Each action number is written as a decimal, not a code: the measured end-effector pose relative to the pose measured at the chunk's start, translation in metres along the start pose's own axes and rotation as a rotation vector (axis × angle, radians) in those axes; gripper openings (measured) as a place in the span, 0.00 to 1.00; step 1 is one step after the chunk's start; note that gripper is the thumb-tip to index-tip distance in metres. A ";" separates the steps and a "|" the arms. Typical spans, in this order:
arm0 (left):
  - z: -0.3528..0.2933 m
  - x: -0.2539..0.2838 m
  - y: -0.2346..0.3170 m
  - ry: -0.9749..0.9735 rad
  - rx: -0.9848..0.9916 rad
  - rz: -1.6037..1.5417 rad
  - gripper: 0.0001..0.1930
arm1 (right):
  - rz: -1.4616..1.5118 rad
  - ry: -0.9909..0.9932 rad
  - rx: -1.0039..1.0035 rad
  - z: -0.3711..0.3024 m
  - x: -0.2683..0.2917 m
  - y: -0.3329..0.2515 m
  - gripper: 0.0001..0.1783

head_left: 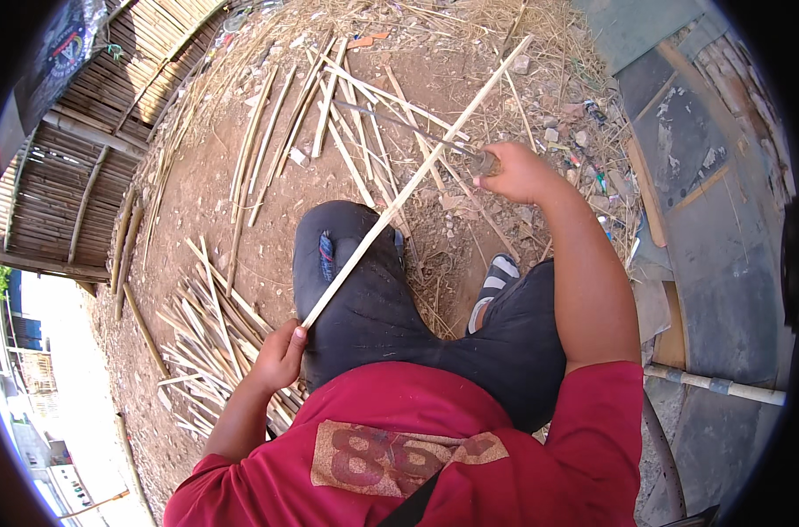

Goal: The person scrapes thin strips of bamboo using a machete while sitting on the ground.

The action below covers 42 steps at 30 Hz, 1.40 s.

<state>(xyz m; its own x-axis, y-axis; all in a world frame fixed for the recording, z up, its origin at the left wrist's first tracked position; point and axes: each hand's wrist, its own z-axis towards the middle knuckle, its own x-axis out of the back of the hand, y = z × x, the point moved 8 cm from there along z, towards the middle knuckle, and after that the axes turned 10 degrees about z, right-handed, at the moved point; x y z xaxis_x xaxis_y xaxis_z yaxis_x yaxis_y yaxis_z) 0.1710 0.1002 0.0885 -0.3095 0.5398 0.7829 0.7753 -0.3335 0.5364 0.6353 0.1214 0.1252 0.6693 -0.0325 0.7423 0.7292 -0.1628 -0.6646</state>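
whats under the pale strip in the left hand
Beneath the pale strip, the dark trousers show near the left hand; farther out, brown soil and loose strips lie below. Whatever its width directly covers cannot be seen.

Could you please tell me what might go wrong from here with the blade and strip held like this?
The knife in the right hand crosses the pale strip, so a slip along it could perhaps reach the left hand, which is bare.

That strip also passes over the left leg, whose trouser looks torn near the knee; a stray stroke might cut there.

Loose strips on the ground could trip someone.
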 end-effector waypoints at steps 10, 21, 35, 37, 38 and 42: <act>-0.007 -0.002 0.006 0.150 0.008 0.232 0.21 | -0.240 -0.254 0.059 -0.026 -0.023 -0.063 0.31; -0.007 -0.006 0.003 0.173 0.035 0.296 0.22 | -0.072 -0.015 0.087 -0.008 -0.014 -0.026 0.23; -0.004 -0.010 0.000 0.203 -0.013 0.275 0.16 | -0.001 0.192 0.040 -0.004 0.014 0.009 0.23; -0.006 -0.010 0.000 0.189 -0.012 0.274 0.16 | -0.003 0.042 0.110 -0.006 -0.007 -0.026 0.22; -0.006 -0.009 0.000 0.181 -0.012 0.263 0.16 | -0.109 -0.016 0.163 -0.010 -0.016 -0.045 0.20; 0.002 -0.005 -0.006 0.108 -0.025 0.199 0.19 | -0.148 -0.105 0.119 -0.008 -0.017 -0.040 0.18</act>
<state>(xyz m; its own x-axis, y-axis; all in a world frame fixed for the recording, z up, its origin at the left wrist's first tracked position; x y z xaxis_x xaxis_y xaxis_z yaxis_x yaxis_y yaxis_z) 0.1687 0.1006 0.0809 -0.2102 0.3761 0.9024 0.8134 -0.4448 0.3749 0.5932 0.1204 0.1401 0.5607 0.0875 0.8234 0.8279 -0.0408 -0.5594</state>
